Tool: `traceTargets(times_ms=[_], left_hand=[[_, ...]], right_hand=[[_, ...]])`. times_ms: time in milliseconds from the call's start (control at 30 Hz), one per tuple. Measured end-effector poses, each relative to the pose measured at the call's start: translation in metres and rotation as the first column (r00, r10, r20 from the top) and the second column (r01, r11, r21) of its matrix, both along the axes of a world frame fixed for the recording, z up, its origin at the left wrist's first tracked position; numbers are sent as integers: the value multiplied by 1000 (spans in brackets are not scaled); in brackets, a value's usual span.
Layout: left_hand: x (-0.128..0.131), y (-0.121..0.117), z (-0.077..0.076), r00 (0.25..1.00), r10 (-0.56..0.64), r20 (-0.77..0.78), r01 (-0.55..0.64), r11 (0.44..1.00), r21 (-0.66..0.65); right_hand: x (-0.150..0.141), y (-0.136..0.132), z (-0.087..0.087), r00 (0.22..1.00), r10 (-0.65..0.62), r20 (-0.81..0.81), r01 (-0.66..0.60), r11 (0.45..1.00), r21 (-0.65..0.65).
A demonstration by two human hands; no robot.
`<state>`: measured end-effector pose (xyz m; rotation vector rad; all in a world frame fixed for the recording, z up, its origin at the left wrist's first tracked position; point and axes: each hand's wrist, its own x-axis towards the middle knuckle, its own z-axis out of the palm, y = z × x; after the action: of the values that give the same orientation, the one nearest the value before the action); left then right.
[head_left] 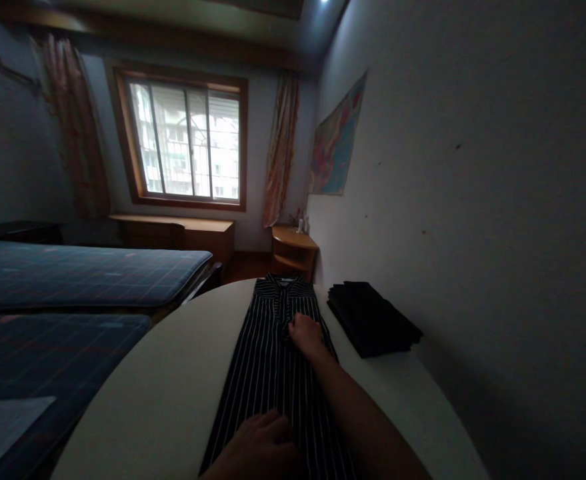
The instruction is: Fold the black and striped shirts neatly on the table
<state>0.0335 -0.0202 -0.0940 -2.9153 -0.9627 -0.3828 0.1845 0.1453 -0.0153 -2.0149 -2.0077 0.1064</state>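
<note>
A black shirt with thin white stripes [257, 360] lies lengthwise on the round white table [173, 373], its sides folded in to a long narrow shape. Its collar points to the far edge. My right hand [307, 333] is closed on the shirt's front, below the collar near the button line. Closer to me, my left hand [260, 443] rests on the lower part of the shirt with its fingers curled against the cloth; its fingertips are hidden. The shirt's near end runs out of view.
Right of the shirt, a stack of folded black cloth [373, 320] lies near the table edge, by the white wall [497, 233]. Two mattresses with a plaid pattern [87, 273] are at the left. A corner shelf [293, 243] and a low desk [207, 227] stand beyond the table.
</note>
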Motion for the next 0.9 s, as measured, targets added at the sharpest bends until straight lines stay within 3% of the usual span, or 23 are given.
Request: traceTargets(times_ms=[233, 333, 467, 567, 700, 800, 900], left_hand=[[-1, -5, 9, 986, -43, 161, 9, 979, 202], [0, -7, 12, 969, -109, 223, 46, 961, 272], [-1, -5, 9, 971, -164, 173, 113, 955, 273], [-4, -5, 9, 981, -167, 100, 141, 963, 230], [-8, -10, 21, 984, -169, 53, 164, 983, 82], [-11, -16, 32, 977, -194, 85, 198, 979, -47], [-13, -23, 38, 976, -188, 107, 202, 969, -140]], right_hand=[[-2, 8, 0, 993, -89, -80, 92, 995, 34], [-2, 5, -5, 997, -22, -78, 24, 999, 23], [0, -3, -16, 993, 115, -41, -114, 993, 15], [4, -11, -24, 978, 210, -11, -210, 978, -2], [12, -26, -25, 942, 335, 2, -335, 942, -19], [20, -42, -19, 930, 367, 12, -367, 928, 56], [29, -68, -14, 925, 381, 11, -381, 923, 53]])
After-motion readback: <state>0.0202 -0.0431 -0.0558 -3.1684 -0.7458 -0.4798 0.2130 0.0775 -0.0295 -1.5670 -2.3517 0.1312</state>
